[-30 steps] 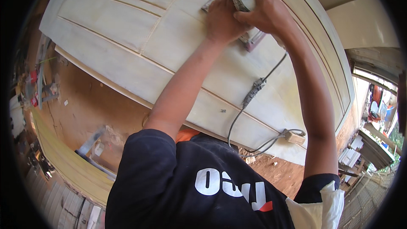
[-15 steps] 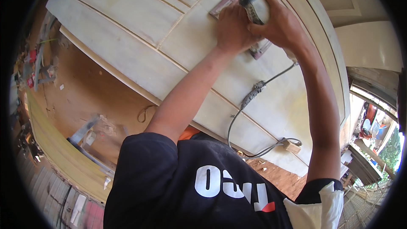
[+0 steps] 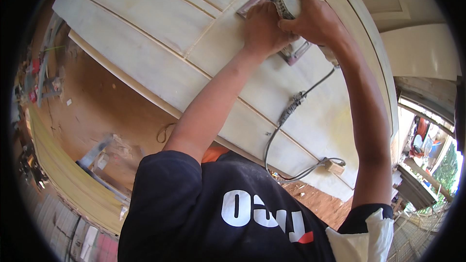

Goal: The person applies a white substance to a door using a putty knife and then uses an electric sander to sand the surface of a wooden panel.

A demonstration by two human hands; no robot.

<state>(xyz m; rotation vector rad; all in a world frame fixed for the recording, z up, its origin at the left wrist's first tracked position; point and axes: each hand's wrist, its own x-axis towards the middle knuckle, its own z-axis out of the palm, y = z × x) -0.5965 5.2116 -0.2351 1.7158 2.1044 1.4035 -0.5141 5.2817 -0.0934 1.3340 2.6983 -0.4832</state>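
An electric sheet sander (image 3: 287, 1), pale-bodied with a dark top and a reddish flat base, rests on a whitish grooved door panel (image 3: 165, 24). My left hand (image 3: 267, 28) is closed over the sander's front and middle, partly hiding its base. Wrapped round the rear of the body from the right is my right hand (image 3: 318, 19). A dark power cord (image 3: 318, 83) runs from the tool's back, past a taped joint (image 3: 291, 106), and loops down across the panel.
A small wooden block (image 3: 335, 167) lies by the cord loop near the panel's lower edge. Reddish dirt ground (image 3: 111, 111) shows at left, with a yellowish board (image 3: 73, 165) and scattered scraps. Other pale panels (image 3: 420, 51) stand at right.
The sander and both hands have shifted slightly left on the panel. The cord swings a little with them; my grip stays the same.
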